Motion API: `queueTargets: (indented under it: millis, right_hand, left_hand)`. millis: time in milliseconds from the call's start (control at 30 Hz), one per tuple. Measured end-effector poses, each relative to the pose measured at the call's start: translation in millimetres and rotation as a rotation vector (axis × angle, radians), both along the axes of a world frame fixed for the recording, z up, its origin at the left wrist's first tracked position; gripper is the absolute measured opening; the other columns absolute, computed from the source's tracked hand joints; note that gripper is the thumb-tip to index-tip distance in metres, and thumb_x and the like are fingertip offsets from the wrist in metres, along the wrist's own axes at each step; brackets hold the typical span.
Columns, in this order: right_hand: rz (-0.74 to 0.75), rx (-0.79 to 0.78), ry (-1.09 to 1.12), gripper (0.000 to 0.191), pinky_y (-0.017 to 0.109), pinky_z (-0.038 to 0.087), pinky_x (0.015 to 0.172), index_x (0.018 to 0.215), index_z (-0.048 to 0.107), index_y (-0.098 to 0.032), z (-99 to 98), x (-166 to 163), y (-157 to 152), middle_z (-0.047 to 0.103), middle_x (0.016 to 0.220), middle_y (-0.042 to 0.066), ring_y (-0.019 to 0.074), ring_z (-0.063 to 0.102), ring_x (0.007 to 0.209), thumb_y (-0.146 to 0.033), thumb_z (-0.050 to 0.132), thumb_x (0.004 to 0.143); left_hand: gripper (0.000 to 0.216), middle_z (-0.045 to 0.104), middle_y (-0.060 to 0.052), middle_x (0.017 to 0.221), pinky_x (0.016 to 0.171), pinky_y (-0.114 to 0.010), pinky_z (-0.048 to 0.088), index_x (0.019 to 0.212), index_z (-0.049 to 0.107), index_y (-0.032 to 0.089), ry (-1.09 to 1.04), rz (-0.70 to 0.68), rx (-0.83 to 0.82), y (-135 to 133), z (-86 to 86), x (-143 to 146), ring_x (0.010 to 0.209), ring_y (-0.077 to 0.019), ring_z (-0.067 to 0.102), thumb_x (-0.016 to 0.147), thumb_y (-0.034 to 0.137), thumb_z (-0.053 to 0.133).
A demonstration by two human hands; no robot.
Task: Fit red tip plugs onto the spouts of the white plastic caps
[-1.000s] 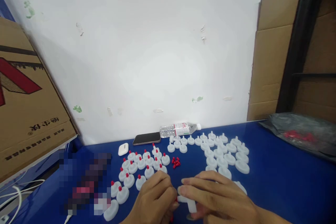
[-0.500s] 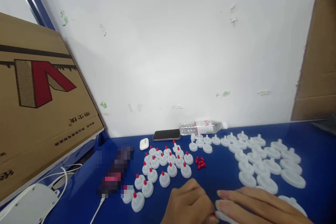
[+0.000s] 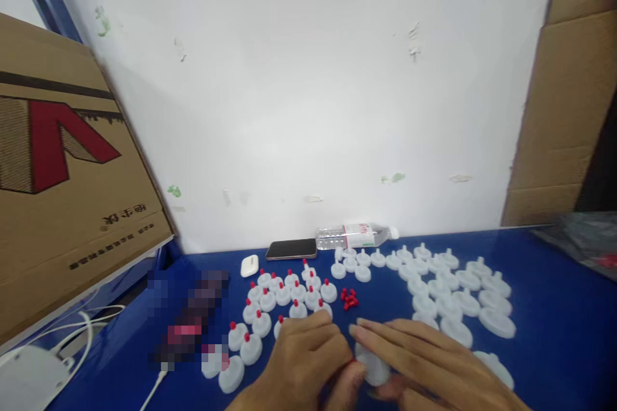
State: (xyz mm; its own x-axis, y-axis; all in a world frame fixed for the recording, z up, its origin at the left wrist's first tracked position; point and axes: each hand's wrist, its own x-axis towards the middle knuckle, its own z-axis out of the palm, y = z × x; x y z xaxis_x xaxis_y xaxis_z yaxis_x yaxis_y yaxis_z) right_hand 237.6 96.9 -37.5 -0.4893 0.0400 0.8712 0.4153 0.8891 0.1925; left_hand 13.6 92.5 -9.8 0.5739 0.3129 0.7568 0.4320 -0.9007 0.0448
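Both hands meet low in the middle over the blue table [image 3: 554, 334]. My left hand [image 3: 301, 359] is curled, with a bit of red showing at its fingertips. My right hand [image 3: 424, 363] has its fingers closed around a white round cap [image 3: 373, 369]. Behind the left hand stand several white caps with red tips [image 3: 284, 292]. A small heap of loose red tips [image 3: 349, 298] lies just beyond the hands. To the right lie several plain white caps [image 3: 457, 289].
A phone [image 3: 292, 248], a lying water bottle [image 3: 354, 236] and a white earbud case [image 3: 249, 265] sit by the white wall. A big cardboard box [image 3: 62, 205] leans at left, cardboard [image 3: 563, 109] at right. White cables [image 3: 72, 334] lie at far left.
The view swung left and then partly back. My hands stayed together on the white cap, and the left hand now covers part of the red-tipped group.
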Motion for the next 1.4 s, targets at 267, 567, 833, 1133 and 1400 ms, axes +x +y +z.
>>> queueTargets:
  millis: [267, 567, 833, 1133, 1400]
  right_hand:
    - [-0.221, -0.262, -0.037, 0.014, 0.040, 0.045, 0.111, 0.110, 0.058, -0.022, 27.6, 17.5, 14.1, 0.077, 0.114, 0.005, 0.0173, 0.073, 0.105, -0.029, 0.046, 0.110]
    - [-0.588, -0.465, -0.227, 0.034, 0.053, 0.042, 0.097, 0.101, 0.064, -0.023, 25.4, 32.9, 40.2, 0.070, 0.092, 0.005, 0.0259, 0.068, 0.089, -0.030, 0.033, 0.112]
    - [-0.937, -0.453, -0.380, 0.027, 0.044, 0.041, 0.077, 0.090, 0.068, -0.017, 34.4, 39.1, 41.2, 0.068, 0.070, 0.007, 0.0266, 0.067, 0.070, -0.023, 0.046, 0.105]
    - [-0.922, -0.547, -0.420, 0.028, 0.044, 0.045, 0.080, 0.082, 0.071, -0.018, 21.3, 34.6, 43.4, 0.070, 0.065, 0.007, 0.0249, 0.068, 0.064, -0.026, 0.054, 0.103]
    - [-0.850, -0.607, -0.412, 0.024, 0.041, 0.047, 0.079, 0.082, 0.075, -0.019, 20.7, 35.0, 42.5, 0.068, 0.059, 0.004, 0.0233, 0.066, 0.060, -0.033, 0.065, 0.099]
  left_hand:
    - [0.027, 0.059, 0.002, 0.065, 0.056, -0.029, 0.035, 0.077, 0.053, 0.022, 0.190, 0.268, -0.121, 9.7, 1.7, -12.1, 0.058, -0.0154, 0.055, 0.102, 0.017, 0.047]
    - [0.020, 0.066, 0.000, 0.079, 0.065, -0.031, 0.040, 0.093, 0.062, 0.025, 0.242, 0.335, -0.320, 19.6, -2.8, -20.3, 0.071, -0.0181, 0.063, 0.105, 0.026, 0.047]
    - [0.020, 0.067, 0.000, 0.080, 0.065, -0.032, 0.042, 0.097, 0.063, 0.027, 0.298, 0.404, -0.364, 17.9, -1.7, -16.7, 0.071, -0.0197, 0.064, 0.102, 0.025, 0.044]
    - [0.023, 0.071, -0.001, 0.079, 0.067, -0.034, 0.042, 0.099, 0.065, 0.027, 0.387, 0.494, -0.385, 17.9, -5.7, -19.0, 0.070, -0.0220, 0.066, 0.103, 0.030, 0.043]
    - [0.029, 0.074, -0.004, 0.083, 0.067, -0.034, 0.042, 0.094, 0.069, 0.025, 0.521, 0.609, -0.357, 24.9, -3.5, -18.7, 0.077, -0.0252, 0.071, 0.104, 0.028, 0.042]
